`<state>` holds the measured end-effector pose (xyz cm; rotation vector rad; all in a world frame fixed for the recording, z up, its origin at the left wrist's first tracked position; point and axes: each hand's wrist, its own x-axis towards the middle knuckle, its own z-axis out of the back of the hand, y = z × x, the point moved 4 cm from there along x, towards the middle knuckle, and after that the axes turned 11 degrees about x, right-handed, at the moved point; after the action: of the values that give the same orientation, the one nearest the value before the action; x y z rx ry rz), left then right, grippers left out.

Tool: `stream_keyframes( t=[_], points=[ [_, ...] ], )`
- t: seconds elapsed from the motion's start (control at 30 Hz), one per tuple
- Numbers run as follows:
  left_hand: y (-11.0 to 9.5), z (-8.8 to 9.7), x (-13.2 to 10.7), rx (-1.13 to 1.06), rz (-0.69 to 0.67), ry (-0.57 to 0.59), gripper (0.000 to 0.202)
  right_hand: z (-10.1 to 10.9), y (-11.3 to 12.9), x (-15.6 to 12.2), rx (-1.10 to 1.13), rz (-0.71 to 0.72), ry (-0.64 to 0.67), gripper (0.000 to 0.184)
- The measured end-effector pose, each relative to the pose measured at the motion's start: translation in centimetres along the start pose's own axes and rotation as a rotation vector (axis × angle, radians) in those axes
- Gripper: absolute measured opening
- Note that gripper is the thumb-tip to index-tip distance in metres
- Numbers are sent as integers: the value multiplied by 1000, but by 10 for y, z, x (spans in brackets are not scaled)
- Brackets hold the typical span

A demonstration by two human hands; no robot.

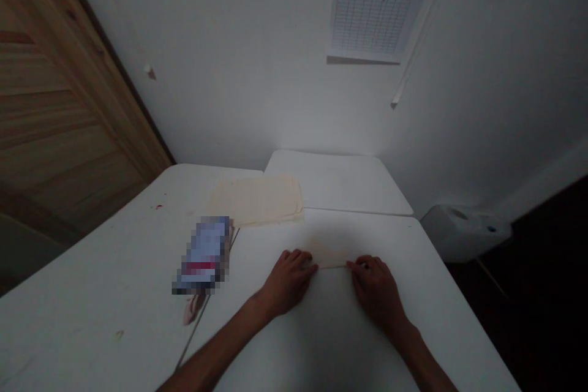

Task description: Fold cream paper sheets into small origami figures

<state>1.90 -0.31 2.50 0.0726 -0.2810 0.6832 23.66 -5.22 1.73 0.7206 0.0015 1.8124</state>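
A small cream-coloured piece (pixel 331 256), thin like folded cloth or paper, lies flat on the white table between my hands; I cannot tell its material. My left hand (pixel 290 277) pinches its near left corner with thumb and fingers. At the near right corner, my right hand (pixel 377 286) is closed in the same way. The near edge runs straight between the two pinches. Farther back on the left lies a larger pile of cream sheets (pixel 257 199), apart from both hands.
White tables (pixel 114 263) meet at seams under the work. Left of my arm lies a pixelated blue item (pixel 204 251) with a pinkish strap (pixel 193 309). A printed chart (pixel 374 18) hangs on the wall. A white container (pixel 463 233) stands beyond the right edge; a wooden door (pixel 59 92) is at left.
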Motion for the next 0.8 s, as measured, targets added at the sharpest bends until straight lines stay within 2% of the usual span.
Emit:
stream_keyframes(
  t=[0.2,0.37,0.5,0.8],
  points=[
    [-1,3,1,2,-9,10,31,1,14,5,-18,39,119,32],
    [-2,4,0,5,-8,17,36,4,11,4,-104,-18,75,22],
    [-2,3,-4,-18,-4,10,33,6,6,1,-142,-53,54,19],
    [-2,3,-10,-67,3,-50,33,-2,20,13,-82,30,-13,19]
  ],
)
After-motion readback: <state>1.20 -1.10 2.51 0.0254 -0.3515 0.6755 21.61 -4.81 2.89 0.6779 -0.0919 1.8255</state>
